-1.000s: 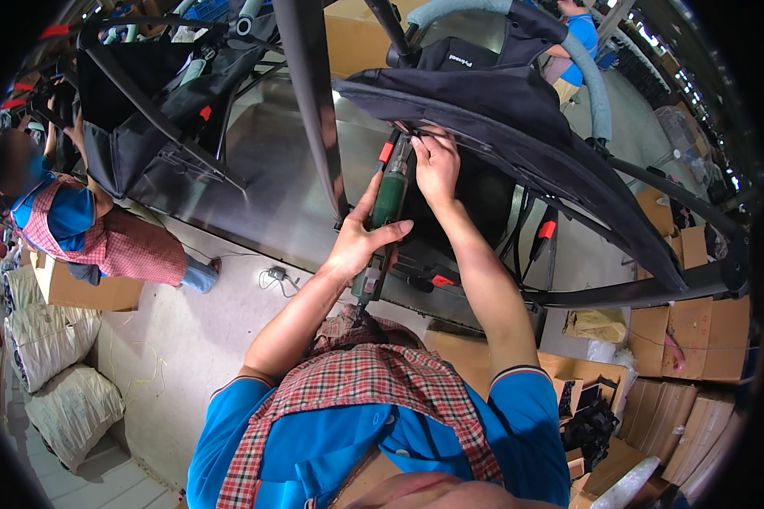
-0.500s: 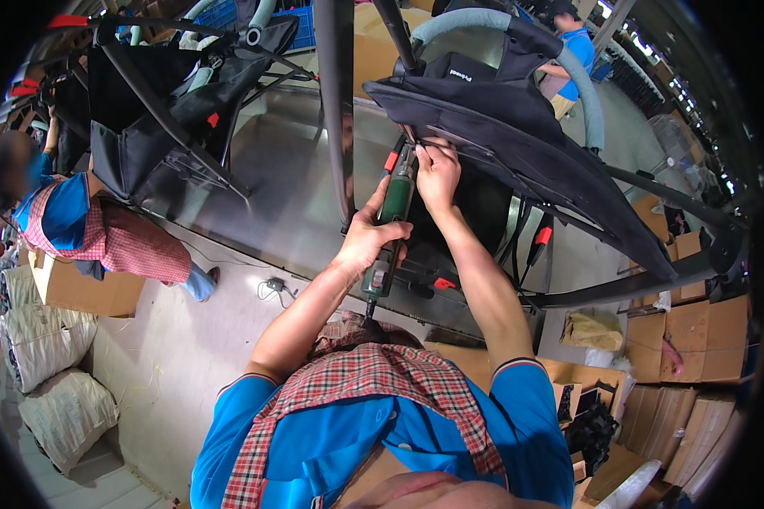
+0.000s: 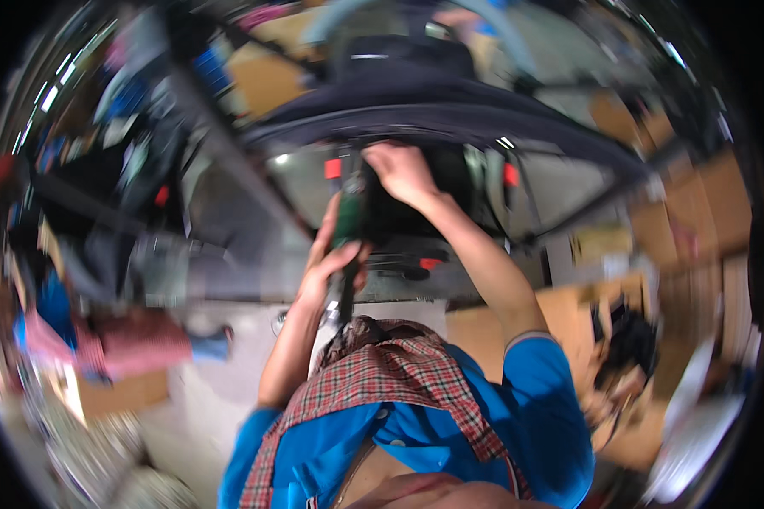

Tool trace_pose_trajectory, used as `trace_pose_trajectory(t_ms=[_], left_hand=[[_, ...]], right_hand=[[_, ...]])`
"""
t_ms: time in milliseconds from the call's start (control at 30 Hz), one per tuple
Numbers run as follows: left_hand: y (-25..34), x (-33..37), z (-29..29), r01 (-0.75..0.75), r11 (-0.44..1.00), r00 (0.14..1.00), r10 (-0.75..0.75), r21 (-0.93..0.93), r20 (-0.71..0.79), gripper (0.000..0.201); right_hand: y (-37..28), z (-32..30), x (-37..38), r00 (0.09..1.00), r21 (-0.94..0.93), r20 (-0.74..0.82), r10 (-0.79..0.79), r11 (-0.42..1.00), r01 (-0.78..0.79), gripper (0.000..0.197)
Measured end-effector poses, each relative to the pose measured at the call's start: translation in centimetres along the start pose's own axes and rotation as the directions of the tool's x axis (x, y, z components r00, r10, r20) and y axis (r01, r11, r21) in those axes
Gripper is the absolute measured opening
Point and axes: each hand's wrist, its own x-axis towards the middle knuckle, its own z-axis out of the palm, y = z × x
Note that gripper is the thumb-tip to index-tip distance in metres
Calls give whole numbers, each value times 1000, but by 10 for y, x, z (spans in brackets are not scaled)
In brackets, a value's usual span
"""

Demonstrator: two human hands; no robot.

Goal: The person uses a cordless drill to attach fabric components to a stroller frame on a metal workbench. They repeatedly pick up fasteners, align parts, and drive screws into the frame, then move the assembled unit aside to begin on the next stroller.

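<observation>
The whole view is smeared by motion. My left hand [image 3: 324,261] is wrapped around the body of a green and black electric screwdriver [image 3: 346,219], which stands upright with its tip toward the lower edge of a black fabric seat [image 3: 433,123]. Close by on the right, my right hand [image 3: 406,178] is held just under that fabric edge with its fingers curled together. Whatever those fingertips pinch is too blurred and small to name. The seat belongs to a stroller-like frame with dark tubes and a grey padded bar above. Where the tool's tip meets the seat cannot be made out.
A dark slanting tube [image 3: 229,153] of the frame crosses left of my hands. A metal-topped table [image 3: 229,276] lies beneath. Further left are another black fabric frame and a co-worker in a checked apron [image 3: 136,343]. Cardboard boxes [image 3: 705,204] stand at the right.
My view has swung, so the seat now looks more level and both hands sit further left. The left hand keeps hold of the electric screwdriver; the right hand stays at the fabric edge.
</observation>
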Motion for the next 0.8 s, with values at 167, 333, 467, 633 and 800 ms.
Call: trace_pose_trajectory(t_ms=[167,333,467,633,800], left_hand=[[-11,-36,4,267,963,911,-263,34,319,117],[-47,-24,41,493,838,743,-545,232,389,119],[-76,-2,65,474,799,638,-601,370,482,114],[-118,6,111,497,715,611,-690,491,388,112],[-159,8,155,431,682,625,-698,591,349,107]], right_hand=[[-29,-49,-96,979,-64,-205,2,998,-16,17],[-25,-127,-245,897,-341,-441,-39,931,-127,15],[15,-197,-372,894,-544,-370,254,721,-430,15],[53,-244,-504,424,-367,-509,749,257,-894,9],[69,-250,-550,223,-314,-422,879,89,-945,13]])
